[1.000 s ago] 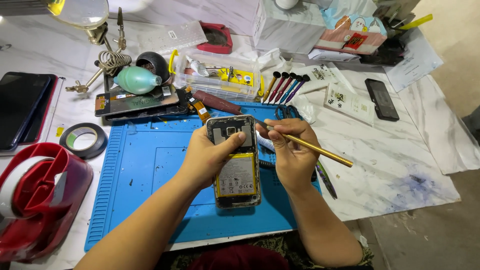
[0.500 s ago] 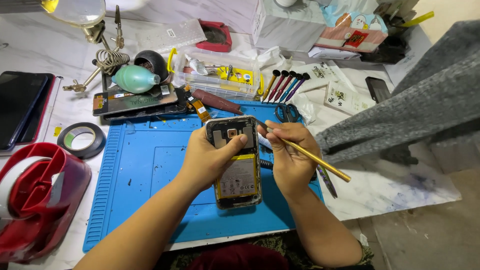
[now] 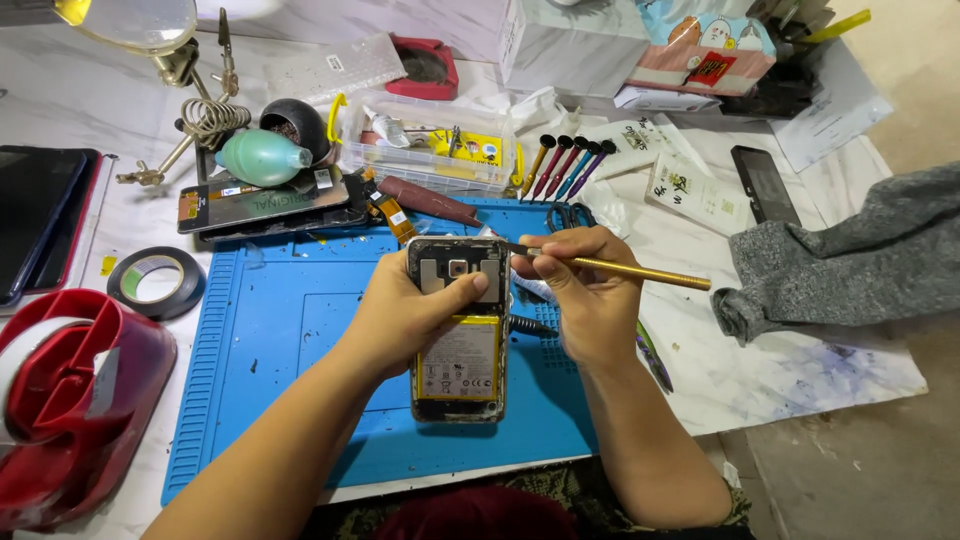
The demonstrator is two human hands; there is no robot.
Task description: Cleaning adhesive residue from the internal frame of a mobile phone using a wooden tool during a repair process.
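My left hand (image 3: 412, 312) grips an opened phone (image 3: 460, 362) with its back cover off and its yellow battery showing, held over the blue work mat (image 3: 270, 340). The thumb presses on the phone's upper part near the camera. My right hand (image 3: 585, 295) holds a gold-handled screwdriver (image 3: 640, 271), whose tip touches the phone's top right corner. Both forearms reach in from the bottom edge.
A grey sleeve (image 3: 850, 262) of another person reaches in from the right. Behind the mat stand a clear parts box (image 3: 430, 140), a row of coloured screwdrivers (image 3: 570, 165), a teal air blower (image 3: 262, 157) and a phone screen panel (image 3: 262, 203). A tape roll (image 3: 155, 281) and a red dispenser (image 3: 70, 400) sit at left.
The grey sleeve has drawn back from over the table to the right edge. My hands and the phone have hardly moved.
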